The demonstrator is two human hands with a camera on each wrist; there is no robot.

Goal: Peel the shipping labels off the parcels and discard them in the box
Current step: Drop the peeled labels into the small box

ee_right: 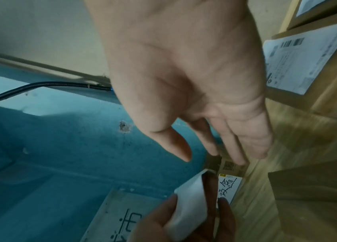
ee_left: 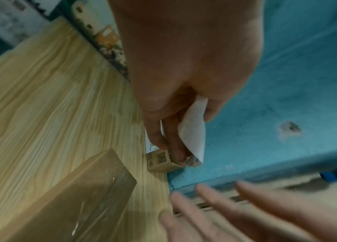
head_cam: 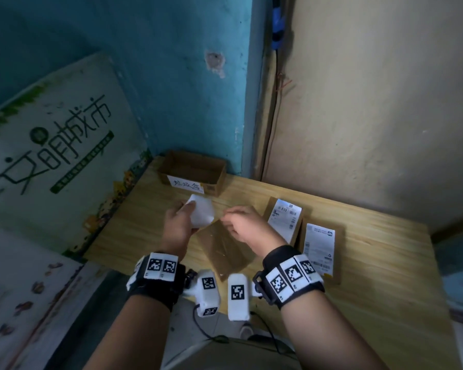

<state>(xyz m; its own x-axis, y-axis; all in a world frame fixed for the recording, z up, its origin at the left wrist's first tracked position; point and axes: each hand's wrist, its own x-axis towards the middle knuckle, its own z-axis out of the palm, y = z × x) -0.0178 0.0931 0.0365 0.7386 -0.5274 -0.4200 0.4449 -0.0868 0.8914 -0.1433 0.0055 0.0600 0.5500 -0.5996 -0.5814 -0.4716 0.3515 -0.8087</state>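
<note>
Left hand (head_cam: 179, 222): thumb and fingers pinch a peeled white label (head_cam: 202, 213), blank side up in the head view, sheet curled. Left wrist view confirms the grip, with the label (ee_left: 193, 131) folded between thumb and fingers; a bit of print shows at its lower tip. The label is held in the air between the bare parcel and the box, off the table.

Right hand (head_cam: 245, 222): fingers loosely spread and relaxed, holding nothing. It hovers over the far end of the bare parcel (head_cam: 225, 249); contact cannot be told from the head view. Right wrist view shows the palm (ee_right: 194, 73) open, fingers pointing toward the box.

Bare parcel: brown, flat, no label on its upper face, glossy tape streaks (visible also in the left wrist view (ee_left: 70, 204)). It lies on the wooden table (head_cam: 358, 303), directly before the person, between the two wrists.

Box (head_cam: 193, 170): open cardboard, at the far corner of the table against the blue wall (head_cam: 171, 76), a handwritten white tag on its near side. Contents not visible.

Right of the hands: two more parcels lying side by side, each carrying a printed label, the farther one (head_cam: 285, 218) and the nearer one (head_cam: 320, 249).

Left of the table: a printed board (head_cam: 56, 137) leaning against the wall.
</note>
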